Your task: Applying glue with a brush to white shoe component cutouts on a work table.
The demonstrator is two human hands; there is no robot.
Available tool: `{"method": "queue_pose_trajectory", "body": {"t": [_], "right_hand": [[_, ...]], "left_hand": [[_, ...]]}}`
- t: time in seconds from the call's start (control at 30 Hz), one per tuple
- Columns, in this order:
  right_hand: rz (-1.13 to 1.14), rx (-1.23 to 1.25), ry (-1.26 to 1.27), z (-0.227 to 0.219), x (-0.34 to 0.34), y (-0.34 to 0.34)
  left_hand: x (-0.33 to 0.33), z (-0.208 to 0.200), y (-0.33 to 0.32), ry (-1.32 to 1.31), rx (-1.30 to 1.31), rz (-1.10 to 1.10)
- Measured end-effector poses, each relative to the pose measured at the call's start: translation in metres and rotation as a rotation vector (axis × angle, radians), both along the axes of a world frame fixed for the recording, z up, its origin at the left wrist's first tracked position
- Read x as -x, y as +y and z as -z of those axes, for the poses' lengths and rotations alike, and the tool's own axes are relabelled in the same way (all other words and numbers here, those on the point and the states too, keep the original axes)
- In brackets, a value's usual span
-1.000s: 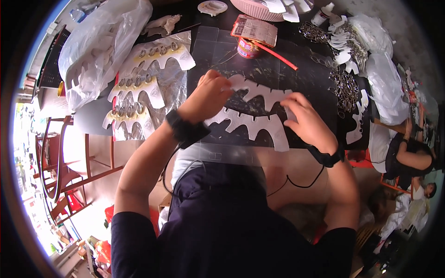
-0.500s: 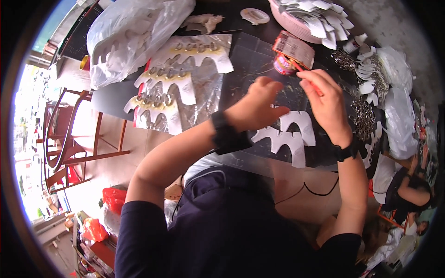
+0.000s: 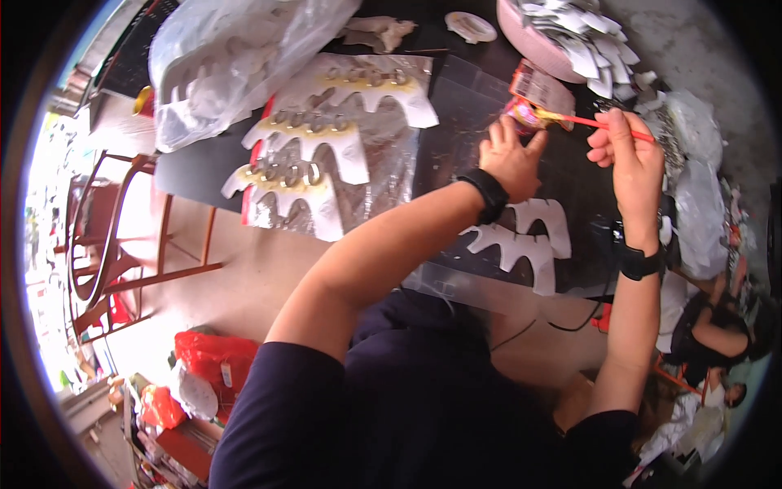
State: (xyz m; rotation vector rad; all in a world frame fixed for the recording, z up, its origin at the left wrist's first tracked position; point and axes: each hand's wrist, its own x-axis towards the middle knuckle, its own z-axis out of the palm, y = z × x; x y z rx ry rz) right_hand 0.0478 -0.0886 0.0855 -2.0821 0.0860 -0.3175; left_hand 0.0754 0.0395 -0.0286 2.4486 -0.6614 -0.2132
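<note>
Head view: right fingers (image 3: pixel 622 137) hold red stick (image 3: pixel 583 122).

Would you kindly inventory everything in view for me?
Stick: one, red, in right hand
Tin: one, reddish, by left hand
Flat cover: one, greyish, behind tin
Ringed pieces: three, white, on plastic sheet
Ringless pieces: two, white, on dark table
Basket: one, pink, table's far side
Loose pieces: many, white, in basket
Disc: one, white, left of basket
Plastic bags: several, whitish and red, table and floor
Chair: one, brown, left
Co-worker: one, dark-clothed, far right
Wristbands: two, black, on wrists
Hands: two, bare, over table
</note>
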Motion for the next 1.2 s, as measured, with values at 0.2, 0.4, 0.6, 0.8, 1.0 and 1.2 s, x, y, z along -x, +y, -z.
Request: {"method": "queue_pose_trajectory", "body": {"t": [0.2, 0.4, 0.6, 0.8, 1.0, 1.2], "right_hand": [[0.016, 0.031, -0.105, -0.01, 0.019, 0.006], [0.158, 0.04, -0.125, -0.014, 0.039, 0.004], [0.091, -0.374, -0.157, -0.006, 0.03, -0.009], [0.011, -0.254, -0.082, -0.006, 0.041, -0.018], [0.181, -0.101, -0.141, -0.004, 0.042, -0.014], [-0.081, -0.76, -0.114, 0.003, 0.041, -0.025]], "left_hand": [[-0.003, 0.001, 0.011, 0.006, -0.033, 0.013], [0.024, -0.026, 0.028, -0.09, -0.025, 0.053], [0.074, -0.036, 0.072, -0.139, 0.091, 0.249], [0.093, -0.051, 0.11, -0.082, 0.165, 0.43], [0.101, -0.055, 0.137, 0.006, 0.215, 0.502], [0.104, -0.055, 0.162, 0.186, 0.331, 0.59]]}}
